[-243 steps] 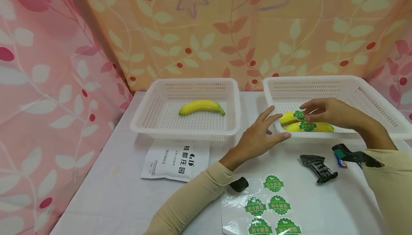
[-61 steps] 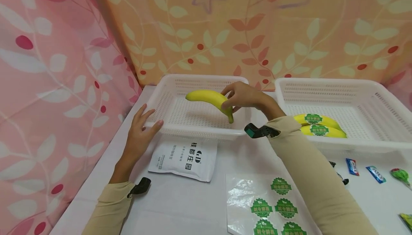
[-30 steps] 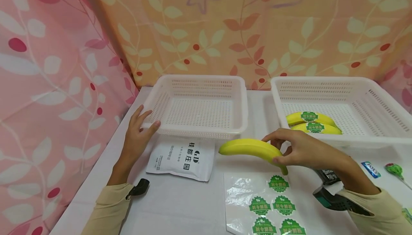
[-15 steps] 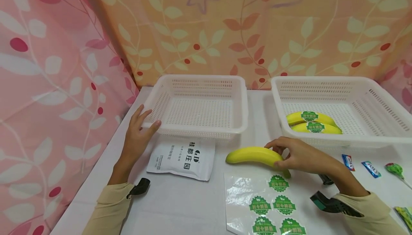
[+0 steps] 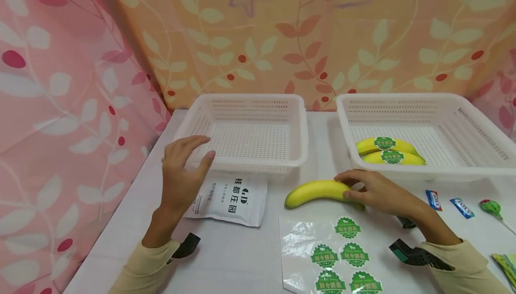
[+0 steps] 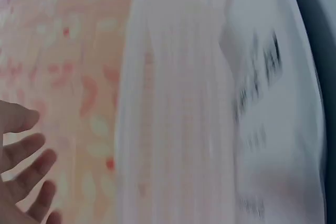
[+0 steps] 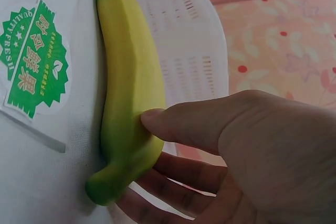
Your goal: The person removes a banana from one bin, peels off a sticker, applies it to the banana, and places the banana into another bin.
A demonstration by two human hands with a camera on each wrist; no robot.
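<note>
My right hand (image 5: 380,193) pinches a yellow banana (image 5: 312,191) near its stem end. The banana lies on the white table just behind a sheet of green round stickers (image 5: 300,249). In the right wrist view my thumb presses the near side of the banana (image 7: 131,66), with the other fingers behind it. My left hand (image 5: 183,175) is raised, thumb and fingers apart, holding nothing. It is at the front left corner of the left white basket (image 5: 258,163), over a white coffee pouch (image 5: 230,200). The left wrist view is blurred.
Two bananas (image 5: 393,157) bearing green stickers lie in the right white basket (image 5: 443,168). Small blue-wrapped candies (image 5: 462,207), a green lollipop (image 5: 490,206) and a green packet (image 5: 505,265) lie at the right. A patterned curtain (image 5: 250,39) hangs behind.
My right hand has carried the banana from the left basket down onto the table by the stickers. My left hand has just shifted right, off the left basket's corner.
</note>
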